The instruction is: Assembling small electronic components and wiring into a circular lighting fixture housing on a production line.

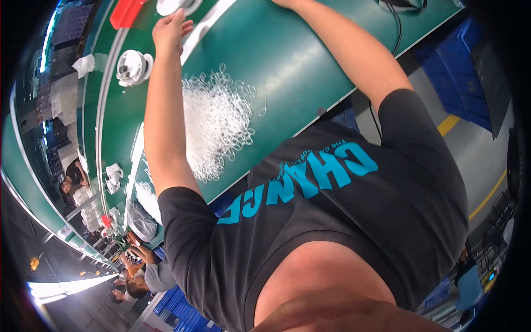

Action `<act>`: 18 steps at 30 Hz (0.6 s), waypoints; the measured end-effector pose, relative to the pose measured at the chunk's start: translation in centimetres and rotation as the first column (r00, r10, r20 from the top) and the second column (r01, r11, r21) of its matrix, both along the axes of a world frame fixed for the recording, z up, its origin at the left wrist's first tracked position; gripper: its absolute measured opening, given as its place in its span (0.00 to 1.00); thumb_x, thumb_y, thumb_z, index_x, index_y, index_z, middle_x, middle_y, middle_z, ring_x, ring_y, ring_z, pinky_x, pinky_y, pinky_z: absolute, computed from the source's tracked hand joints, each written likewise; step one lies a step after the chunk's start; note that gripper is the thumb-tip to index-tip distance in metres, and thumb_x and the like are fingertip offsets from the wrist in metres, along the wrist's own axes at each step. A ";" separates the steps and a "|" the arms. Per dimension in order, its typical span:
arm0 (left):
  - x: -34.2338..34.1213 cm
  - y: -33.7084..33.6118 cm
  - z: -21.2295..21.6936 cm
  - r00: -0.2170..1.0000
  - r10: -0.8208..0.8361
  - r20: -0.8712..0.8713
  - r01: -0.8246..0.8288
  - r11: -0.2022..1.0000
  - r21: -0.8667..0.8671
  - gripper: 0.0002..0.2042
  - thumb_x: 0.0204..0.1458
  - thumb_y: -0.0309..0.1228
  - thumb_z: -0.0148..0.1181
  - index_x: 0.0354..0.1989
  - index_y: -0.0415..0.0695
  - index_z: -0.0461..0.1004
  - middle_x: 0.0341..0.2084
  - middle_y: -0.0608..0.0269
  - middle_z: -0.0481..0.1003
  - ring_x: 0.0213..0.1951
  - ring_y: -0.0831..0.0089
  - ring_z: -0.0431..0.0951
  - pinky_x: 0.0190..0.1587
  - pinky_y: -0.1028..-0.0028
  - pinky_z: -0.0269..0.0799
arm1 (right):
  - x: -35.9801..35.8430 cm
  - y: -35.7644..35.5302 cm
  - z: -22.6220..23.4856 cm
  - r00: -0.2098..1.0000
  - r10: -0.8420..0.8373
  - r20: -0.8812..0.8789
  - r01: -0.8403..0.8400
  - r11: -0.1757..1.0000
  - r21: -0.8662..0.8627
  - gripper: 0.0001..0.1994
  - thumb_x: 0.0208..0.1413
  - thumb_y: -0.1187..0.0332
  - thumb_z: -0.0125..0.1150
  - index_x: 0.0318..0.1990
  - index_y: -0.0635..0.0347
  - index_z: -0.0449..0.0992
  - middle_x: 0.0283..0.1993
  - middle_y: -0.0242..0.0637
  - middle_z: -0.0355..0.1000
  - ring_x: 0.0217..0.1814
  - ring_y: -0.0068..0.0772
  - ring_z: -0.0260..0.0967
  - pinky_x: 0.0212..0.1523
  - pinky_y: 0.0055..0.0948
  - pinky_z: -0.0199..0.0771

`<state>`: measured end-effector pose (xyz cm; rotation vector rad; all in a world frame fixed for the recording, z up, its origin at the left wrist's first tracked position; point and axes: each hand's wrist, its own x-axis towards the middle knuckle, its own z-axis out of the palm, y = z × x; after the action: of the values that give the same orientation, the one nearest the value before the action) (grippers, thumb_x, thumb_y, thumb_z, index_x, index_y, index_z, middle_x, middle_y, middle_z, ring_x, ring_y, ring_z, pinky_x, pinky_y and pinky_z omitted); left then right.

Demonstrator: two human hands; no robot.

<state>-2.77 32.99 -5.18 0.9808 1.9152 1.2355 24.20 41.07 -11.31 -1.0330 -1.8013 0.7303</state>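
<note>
My left hand (170,33) reaches over the green work surface at the upper left, its fingers loosely bent and apart. Nothing shows in its grasp. Just beyond its fingertips lies a white round part (178,5), cut off by the top edge. A second white round part (131,67), with a dark centre, rests left of my left forearm. My right hand (285,1) is mostly outside the top edge, so its fingers are hidden. Between my arms, a heap of small whitish, see-through rings (215,124) spreads over the green table (287,66), partly behind my left forearm.
A red bin (126,12) stands at the upper left. Black cables (398,27) lie at the upper right. Blue crates (459,77) stand beyond the table edge. Farther down the line, other people (149,276) sit near a clear plastic bag (142,221) and white parts (114,177).
</note>
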 end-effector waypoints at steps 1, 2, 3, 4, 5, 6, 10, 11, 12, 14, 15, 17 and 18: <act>1.3 -2.2 1.1 0.948 -0.251 -0.196 0.246 0.968 -0.053 0.12 0.56 0.29 0.61 0.42 0.32 0.72 0.38 0.56 0.76 0.34 0.68 0.79 0.34 0.73 0.76 | -0.3 -0.2 0.0 1.000 0.007 0.005 -0.007 1.000 -0.028 0.13 0.54 0.62 0.56 0.37 0.63 0.78 0.38 0.52 0.75 0.42 0.53 0.73 0.43 0.43 0.73; 2.3 -3.7 2.6 0.795 -0.478 -0.373 0.464 0.876 -0.133 0.08 0.54 0.28 0.63 0.37 0.36 0.74 0.37 0.62 0.77 0.32 0.74 0.78 0.33 0.74 0.74 | -0.7 0.4 0.9 1.000 0.004 0.009 -0.004 1.000 -0.019 0.14 0.54 0.61 0.56 0.37 0.63 0.78 0.38 0.52 0.75 0.42 0.53 0.74 0.43 0.43 0.73; 4.5 -5.7 2.7 0.660 -0.663 -0.353 0.649 0.740 -0.175 0.06 0.51 0.26 0.65 0.33 0.38 0.75 0.34 0.64 0.76 0.31 0.75 0.76 0.32 0.74 0.73 | -0.2 0.6 0.4 0.999 -0.021 0.032 0.022 0.999 -0.028 0.14 0.54 0.61 0.56 0.37 0.63 0.78 0.38 0.52 0.75 0.42 0.53 0.74 0.43 0.43 0.73; 6.4 -8.4 3.4 0.500 -0.796 -0.342 0.784 0.584 -0.211 0.05 0.49 0.24 0.66 0.30 0.40 0.75 0.31 0.67 0.76 0.29 0.76 0.75 0.32 0.73 0.71 | -0.3 0.3 0.2 0.999 -0.012 0.035 0.014 0.999 -0.040 0.14 0.54 0.61 0.56 0.37 0.63 0.78 0.38 0.52 0.75 0.42 0.53 0.74 0.43 0.43 0.73; 7.7 -10.6 3.8 0.337 -0.850 -0.406 0.849 0.460 -0.258 0.06 0.47 0.23 0.66 0.30 0.40 0.74 0.29 0.65 0.74 0.28 0.72 0.75 0.31 0.72 0.71 | -0.7 -0.2 0.1 0.999 -0.021 0.041 0.023 0.999 -0.042 0.14 0.54 0.60 0.55 0.37 0.63 0.78 0.38 0.52 0.75 0.42 0.53 0.74 0.43 0.44 0.73; 8.5 -11.8 4.0 0.156 -0.871 -0.466 0.891 0.328 -0.313 0.07 0.45 0.22 0.66 0.30 0.41 0.73 0.27 0.63 0.73 0.28 0.68 0.74 0.31 0.70 0.71 | -1.1 0.0 0.3 0.998 -0.034 0.045 0.036 0.999 -0.034 0.14 0.54 0.60 0.55 0.37 0.62 0.78 0.38 0.52 0.76 0.42 0.52 0.74 0.43 0.44 0.73; 10.0 -15.4 2.9 -0.071 -0.823 -0.564 0.888 0.205 -0.412 0.10 0.41 0.24 0.66 0.32 0.42 0.74 0.26 0.59 0.71 0.32 0.57 0.74 0.34 0.63 0.70 | -1.6 -0.5 0.3 0.997 -0.044 0.061 0.044 0.999 -0.004 0.14 0.54 0.60 0.55 0.37 0.62 0.78 0.38 0.51 0.76 0.42 0.54 0.73 0.43 0.44 0.72; 10.2 -15.9 2.5 -0.096 -0.814 -0.573 0.883 0.196 -0.426 0.09 0.41 0.25 0.65 0.32 0.42 0.74 0.26 0.60 0.71 0.32 0.58 0.74 0.34 0.63 0.69 | -1.6 -0.6 0.3 0.997 -0.042 0.062 0.042 0.999 -0.002 0.14 0.54 0.60 0.55 0.37 0.62 0.78 0.38 0.51 0.76 0.42 0.54 0.73 0.43 0.44 0.72; 10.4 -16.3 2.1 -0.123 -0.802 -0.584 0.878 0.186 -0.440 0.08 0.42 0.26 0.64 0.31 0.43 0.74 0.25 0.60 0.70 0.31 0.59 0.74 0.34 0.64 0.69 | -1.5 -0.7 0.3 0.997 -0.036 0.068 0.037 0.999 -0.023 0.14 0.54 0.60 0.55 0.37 0.62 0.78 0.38 0.51 0.76 0.42 0.54 0.73 0.43 0.44 0.72; 10.9 -17.1 1.3 -0.148 -0.780 -0.608 0.866 0.194 -0.460 0.07 0.43 0.27 0.64 0.31 0.43 0.73 0.25 0.60 0.70 0.31 0.59 0.74 0.34 0.64 0.68 | -1.4 -0.9 0.2 0.997 -0.031 0.075 0.034 0.999 -0.042 0.13 0.54 0.60 0.55 0.37 0.62 0.78 0.38 0.51 0.76 0.42 0.54 0.73 0.43 0.44 0.72; 11.1 -17.1 1.3 -0.175 -0.757 -0.630 0.853 0.202 -0.480 0.06 0.44 0.27 0.63 0.30 0.43 0.73 0.24 0.60 0.70 0.30 0.60 0.73 0.34 0.64 0.68 | -1.4 -1.0 0.2 0.996 -0.037 0.077 0.040 0.999 -0.033 0.13 0.54 0.61 0.55 0.37 0.61 0.78 0.38 0.52 0.76 0.42 0.54 0.73 0.44 0.45 0.72; 11.2 -16.4 1.7 -0.150 -0.743 -0.652 0.858 0.230 -0.459 0.06 0.45 0.29 0.62 0.27 0.43 0.72 0.23 0.60 0.70 0.30 0.60 0.74 0.34 0.64 0.69 | -1.3 -0.8 0.5 0.996 -0.048 0.078 0.049 0.999 -0.020 0.13 0.54 0.61 0.56 0.37 0.61 0.78 0.37 0.52 0.76 0.42 0.54 0.73 0.44 0.45 0.72; 11.2 -15.9 1.8 -0.119 -0.733 -0.669 0.861 0.259 -0.437 0.06 0.45 0.30 0.61 0.25 0.43 0.71 0.22 0.60 0.70 0.29 0.60 0.75 0.35 0.63 0.69 | -1.2 -0.8 0.7 0.995 -0.050 0.088 0.052 0.998 -0.025 0.13 0.53 0.61 0.56 0.37 0.61 0.78 0.37 0.52 0.76 0.42 0.54 0.73 0.44 0.45 0.72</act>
<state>8.41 17.08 -3.34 2.6414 1.0469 0.0083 22.97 40.29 -10.62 -1.1408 -1.8370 0.6897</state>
